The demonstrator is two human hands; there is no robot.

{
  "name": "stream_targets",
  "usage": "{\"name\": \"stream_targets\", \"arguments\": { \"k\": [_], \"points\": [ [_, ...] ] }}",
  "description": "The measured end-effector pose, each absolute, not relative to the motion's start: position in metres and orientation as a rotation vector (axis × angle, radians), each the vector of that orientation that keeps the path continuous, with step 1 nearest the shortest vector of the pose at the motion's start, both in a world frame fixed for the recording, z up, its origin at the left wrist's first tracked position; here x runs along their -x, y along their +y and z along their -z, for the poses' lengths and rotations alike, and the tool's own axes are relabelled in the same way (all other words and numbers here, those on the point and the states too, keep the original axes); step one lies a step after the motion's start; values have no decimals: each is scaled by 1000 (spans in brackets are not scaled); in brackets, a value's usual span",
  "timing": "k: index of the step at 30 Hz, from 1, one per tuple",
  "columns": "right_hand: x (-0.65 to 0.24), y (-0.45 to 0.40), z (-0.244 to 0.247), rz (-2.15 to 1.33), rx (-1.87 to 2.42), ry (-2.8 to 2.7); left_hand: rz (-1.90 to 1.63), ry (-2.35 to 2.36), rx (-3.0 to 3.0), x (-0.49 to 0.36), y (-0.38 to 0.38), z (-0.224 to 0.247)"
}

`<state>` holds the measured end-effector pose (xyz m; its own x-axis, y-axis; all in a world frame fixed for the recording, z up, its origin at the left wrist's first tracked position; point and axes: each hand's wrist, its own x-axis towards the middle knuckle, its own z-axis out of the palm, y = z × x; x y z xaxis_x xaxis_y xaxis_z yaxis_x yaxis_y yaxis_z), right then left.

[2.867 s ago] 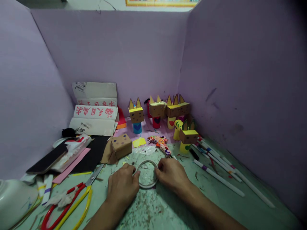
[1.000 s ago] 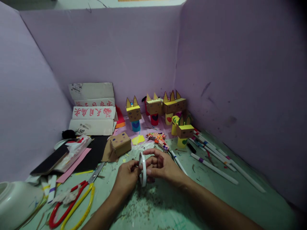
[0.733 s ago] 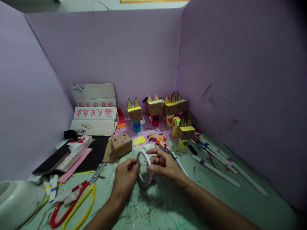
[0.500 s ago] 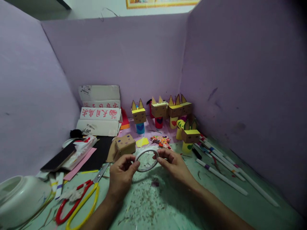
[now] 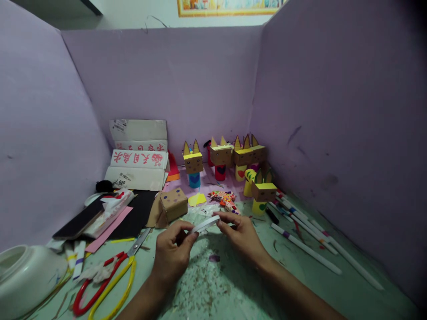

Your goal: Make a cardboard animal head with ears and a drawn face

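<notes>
A narrow roll of white tape is held edge-on between my two hands, above the table. My left hand pinches its left side with thumb and fingers. My right hand grips the opposite side the same way. Just beyond my hands lie a spotted cardboard box, a piece of yellow paper and some patterned red-orange paper pieces. Farther back stand several cardboard animal figures with pointed ears on coloured tubes.
Scissors with red and yellow handles lie at the left, near a white bowl. Folded cardboard leans at the back left. White sticks lie on the right. Purple walls enclose three sides; small scraps litter the table.
The tape roll has tilted from facing me as an open ring to lying nearly edge-on. Both hands still hold it, and the view has shifted slightly.
</notes>
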<state>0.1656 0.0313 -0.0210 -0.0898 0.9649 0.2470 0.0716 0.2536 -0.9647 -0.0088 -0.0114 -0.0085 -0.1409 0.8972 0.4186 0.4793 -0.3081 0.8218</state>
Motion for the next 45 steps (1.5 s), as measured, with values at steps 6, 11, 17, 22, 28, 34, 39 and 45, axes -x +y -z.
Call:
{"name": "stream_targets", "arguments": {
  "k": [6, 11, 17, 22, 28, 34, 39, 45],
  "points": [
    [-168, 27, 18, -909, 1004, -1448, -1465, 1593, -1828, 12, -10, 12],
    [-164, 18, 17, -805, 928, -1456, -1587, 1556, -1899, 7, -16, 11],
    [-151, 8, 28, -917, 822, -1605, -1473, 1394, -1990, -6, -22, 8],
    [-149, 4, 28, -913, 847, -1746, -1384, 1388, -1836, -9, -25, 5],
    [-159, 6, 15, -705, 895, -1582, -1272, 1441, -1755, -7, -23, 7],
    [-158, 4, 19, -816, 758, -1680, -1213, 1388, -1794, -11, -21, 14],
    [-156, 6, 20, -841, 829, -1660, -1188, 1366, -1812, -12, -22, 16],
    [-155, 7, 21, -889, 876, -1641, -1162, 1372, -1860, -10, -21, 19]
  ]
}}
